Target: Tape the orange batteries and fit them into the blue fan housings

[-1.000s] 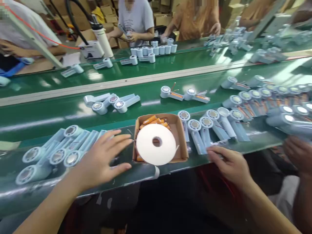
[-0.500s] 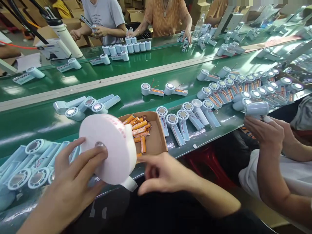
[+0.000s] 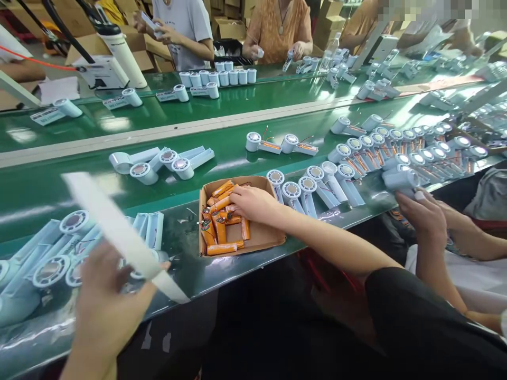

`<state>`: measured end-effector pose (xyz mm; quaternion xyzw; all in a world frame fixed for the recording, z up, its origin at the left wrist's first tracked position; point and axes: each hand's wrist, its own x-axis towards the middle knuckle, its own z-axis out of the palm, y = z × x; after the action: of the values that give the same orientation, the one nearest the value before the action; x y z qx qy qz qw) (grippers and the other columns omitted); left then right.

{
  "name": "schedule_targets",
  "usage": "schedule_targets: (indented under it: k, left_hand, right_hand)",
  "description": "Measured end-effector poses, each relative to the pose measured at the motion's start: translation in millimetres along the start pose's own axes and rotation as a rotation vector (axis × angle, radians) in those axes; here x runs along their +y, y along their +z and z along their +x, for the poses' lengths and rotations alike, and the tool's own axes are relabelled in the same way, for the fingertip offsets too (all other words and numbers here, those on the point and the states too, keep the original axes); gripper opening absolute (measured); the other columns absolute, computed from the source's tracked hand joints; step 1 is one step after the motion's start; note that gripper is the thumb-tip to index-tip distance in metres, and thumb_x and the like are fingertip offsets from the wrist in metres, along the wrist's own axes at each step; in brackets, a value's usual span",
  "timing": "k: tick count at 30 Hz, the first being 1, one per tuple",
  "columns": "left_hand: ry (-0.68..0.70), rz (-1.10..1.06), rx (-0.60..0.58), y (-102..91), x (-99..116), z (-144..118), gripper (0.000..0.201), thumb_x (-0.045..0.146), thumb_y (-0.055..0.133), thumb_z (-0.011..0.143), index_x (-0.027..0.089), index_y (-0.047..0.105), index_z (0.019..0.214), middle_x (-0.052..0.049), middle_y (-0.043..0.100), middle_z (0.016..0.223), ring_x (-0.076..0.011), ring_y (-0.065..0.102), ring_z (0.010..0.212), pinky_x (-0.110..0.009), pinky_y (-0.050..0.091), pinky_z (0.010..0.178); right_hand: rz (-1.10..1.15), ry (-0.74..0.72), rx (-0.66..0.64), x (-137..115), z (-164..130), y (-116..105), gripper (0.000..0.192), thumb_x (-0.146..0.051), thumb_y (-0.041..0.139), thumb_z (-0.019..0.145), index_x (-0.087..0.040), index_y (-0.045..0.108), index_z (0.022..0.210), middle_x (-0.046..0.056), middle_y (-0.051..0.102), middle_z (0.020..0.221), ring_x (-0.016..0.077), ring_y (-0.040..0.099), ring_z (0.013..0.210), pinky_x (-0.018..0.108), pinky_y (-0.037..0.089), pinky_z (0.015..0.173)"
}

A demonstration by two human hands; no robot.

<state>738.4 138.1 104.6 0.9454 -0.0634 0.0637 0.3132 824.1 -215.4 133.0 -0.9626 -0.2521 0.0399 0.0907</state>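
My left hand [image 3: 106,301], blurred by motion, grips a roll of white tape [image 3: 114,227], seen nearly edge-on at the lower left. A loose tape end hangs toward the table edge. My right hand [image 3: 255,203] reaches into a shallow cardboard box [image 3: 269,240], its fingers closed at an orange wired battery [image 3: 222,203]; the thumb is hidden. Several more orange batteries [image 3: 219,229] lie jumbled in the box. Just behind my left hand lie pale blue fan housings [image 3: 75,221] with round heads and open handles.
A row of blue housings [image 3: 307,184] lies right of the box, and more stand on the green conveyor [image 3: 222,169]. At the right, a co-worker's hands [image 3: 423,211] hold a housing. Other people work across the belt beside a white cylindrical device [image 3: 122,58].
My right hand has moved from beside the tape roll into the battery box. The roll has swung left and turned edge-on in my left hand. The view has shifted slightly.
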Motion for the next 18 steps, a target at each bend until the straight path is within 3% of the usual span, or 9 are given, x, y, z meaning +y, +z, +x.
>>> schedule_targets:
  k: [2, 3, 5, 7, 9, 11, 14, 18]
  left_hand:
    - [0.106, -0.094, 0.119, 23.5, 27.4, 5.3, 0.071, 0.049, 0.075, 0.089, 0.047, 0.055, 0.157, -0.004, 0.057, 0.156, -0.0465, 0.055, 0.151, -0.058, 0.071, 0.104]
    - [0.189, -0.112, 0.141, 33.0, 36.1, 6.7, 0.063, 0.042, 0.077, 0.09, 0.041, 0.061, 0.151, -0.007, 0.061, 0.15, -0.0446, 0.055, 0.15, -0.057, 0.071, 0.105]
    - [0.352, -0.076, 0.143, 45.6, 43.9, 8.0, 0.058, 0.028, 0.075, 0.094, 0.035, 0.06, 0.149, -0.01, 0.065, 0.144, -0.0414, 0.055, 0.15, -0.06, 0.066, 0.112]
    - [0.478, 0.006, 0.178, 51.0, 44.9, 8.9, 0.062, 0.018, 0.072, 0.096, 0.034, 0.055, 0.153, -0.011, 0.068, 0.14, -0.0394, 0.057, 0.148, -0.063, 0.06, 0.118]
    - [0.584, 0.09, 0.219, 52.3, 46.2, 11.4, 0.064, 0.011, 0.069, 0.096, 0.031, 0.052, 0.155, -0.011, 0.07, 0.136, -0.0398, 0.058, 0.146, -0.062, 0.057, 0.12]
    - [0.663, 0.17, 0.233, 52.3, 50.8, 15.5, 0.063, 0.005, 0.068, 0.095, 0.026, 0.053, 0.153, -0.013, 0.072, 0.134, -0.0416, 0.057, 0.146, -0.06, 0.055, 0.12]
    - [0.732, 0.26, 0.237, 50.7, 61.3, 20.7, 0.06, -0.002, 0.067, 0.092, 0.02, 0.056, 0.147, -0.014, 0.074, 0.133, -0.0442, 0.054, 0.148, -0.059, 0.049, 0.123]
    - [0.78, 0.37, 0.225, 42.6, 68.6, 19.1, 0.059, -0.005, 0.068, 0.092, 0.018, 0.06, 0.146, -0.013, 0.075, 0.134, -0.0445, 0.05, 0.151, -0.052, 0.052, 0.118]
  right_hand:
    - [0.022, -0.008, -0.024, 8.1, 8.4, 4.0, 0.014, -0.019, 0.068, 0.107, -0.011, 0.079, 0.112, 0.019, 0.078, 0.124, 0.0292, 0.074, 0.119, 0.04, 0.057, 0.104]
    - [0.086, 0.022, -0.023, 12.0, 8.2, 4.2, 0.014, -0.02, 0.068, 0.107, -0.012, 0.08, 0.108, 0.017, 0.08, 0.118, 0.0287, 0.075, 0.116, 0.04, 0.057, 0.103]
    - [0.333, 0.148, 0.049, 21.8, 0.3, -0.1, 0.019, -0.027, 0.069, 0.107, -0.013, 0.081, 0.102, 0.014, 0.082, 0.107, 0.0277, 0.077, 0.106, 0.04, 0.059, 0.097]
    - [0.735, 0.243, 0.186, 32.1, -14.2, -7.5, 0.03, -0.041, 0.067, 0.108, -0.014, 0.082, 0.108, 0.012, 0.083, 0.105, 0.026, 0.079, 0.1, 0.039, 0.062, 0.093]
    - [1.146, 0.206, 0.266, 37.0, -30.7, -12.8, 0.041, -0.053, 0.07, 0.104, -0.017, 0.081, 0.121, 0.01, 0.083, 0.113, 0.0247, 0.08, 0.103, 0.039, 0.065, 0.094]
    - [1.398, 0.114, 0.252, 32.9, -45.0, -13.9, 0.052, -0.055, 0.083, 0.094, -0.019, 0.078, 0.131, 0.01, 0.083, 0.119, 0.0237, 0.08, 0.108, 0.04, 0.067, 0.099]
    - [1.5, 0.087, 0.26, 15.9, -59.5, -13.4, 0.068, -0.04, 0.094, 0.084, -0.02, 0.071, 0.144, 0.009, 0.084, 0.121, 0.0228, 0.081, 0.11, 0.042, 0.068, 0.104]
    - [1.461, 0.067, 0.27, 0.7, -69.6, -25.5, 0.067, -0.03, 0.093, 0.083, -0.021, 0.073, 0.146, 0.008, 0.085, 0.123, 0.0259, 0.08, 0.119, 0.046, 0.068, 0.107]
